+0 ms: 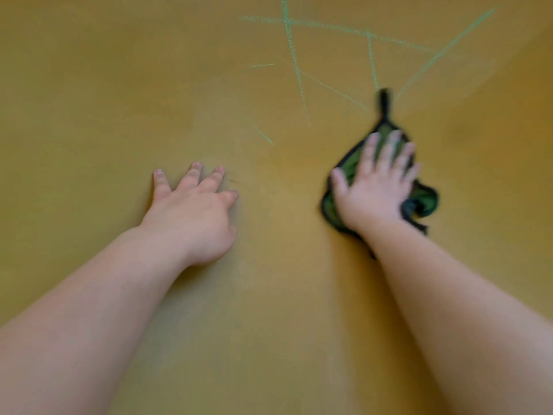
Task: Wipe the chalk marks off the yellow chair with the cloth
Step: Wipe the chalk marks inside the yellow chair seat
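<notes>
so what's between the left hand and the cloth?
Only bare yellow chair surface between left hand and cloth, per the head view.

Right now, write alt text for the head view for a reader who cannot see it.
A person's right hand presses flat on a green cloth with dark edging against a yellow chair surface, while the left hand rests open on the bare surface beside it. Pale green chalk lines cross the surface beyond the cloth, not yet wiped. The picture is blurred.
</notes>
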